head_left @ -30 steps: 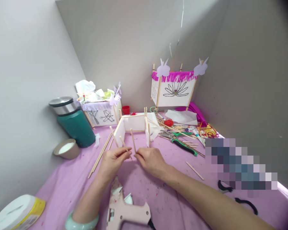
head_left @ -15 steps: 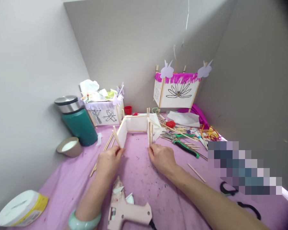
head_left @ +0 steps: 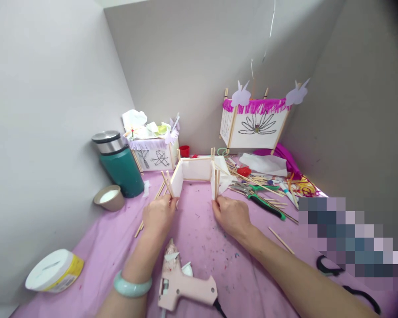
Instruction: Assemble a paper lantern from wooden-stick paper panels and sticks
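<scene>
A three-sided lantern frame [head_left: 197, 170] of thin wooden sticks and white paper stands on the purple cloth, its near side open toward me. My left hand [head_left: 161, 214] is closed on the bottom of its left corner sticks, thumb and fingers pinched. With its fingers also pinched, my right hand [head_left: 232, 215] grips the lower end of the right corner sticks. A pale pink hot glue gun [head_left: 187, 282] lies on the cloth just in front of my left hand, its nozzle pointing away from me. The fingertips are partly hidden behind the knuckles.
A green bottle [head_left: 121, 168], a small cup [head_left: 110, 198] and a white tub [head_left: 55, 270] are at left. Finished lanterns stand at the back, one with a flower drawing [head_left: 257, 126]. Pliers [head_left: 267, 207], loose sticks [head_left: 281, 240] and scissors handles [head_left: 330, 266] lie at right.
The view has shifted, so everything appears slightly farther right. The left corner sticks now look spread apart, tilting left. Both hands keep hold of the frame.
</scene>
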### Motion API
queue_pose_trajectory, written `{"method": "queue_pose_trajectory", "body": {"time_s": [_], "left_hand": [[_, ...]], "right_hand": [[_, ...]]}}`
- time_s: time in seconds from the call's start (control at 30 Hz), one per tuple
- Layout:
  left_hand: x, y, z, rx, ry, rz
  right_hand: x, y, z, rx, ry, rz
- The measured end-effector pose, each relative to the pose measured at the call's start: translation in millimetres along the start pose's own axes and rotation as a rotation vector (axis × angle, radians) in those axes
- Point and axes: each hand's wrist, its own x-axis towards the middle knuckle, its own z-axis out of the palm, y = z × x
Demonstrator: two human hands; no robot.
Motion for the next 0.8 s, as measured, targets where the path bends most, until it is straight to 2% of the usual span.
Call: {"method": "queue_pose_trajectory", "body": {"time_s": [0.47,0.8], "left_hand": [[-1,-6,9.7,-0.150,0.006,0.012],[5,-5,11.8,-0.234,0.009,0.018]], "right_hand": [[3,8,5,0.007,-0.034,0.056],[6,13,8,0.013,-0.046,0.211]]}}
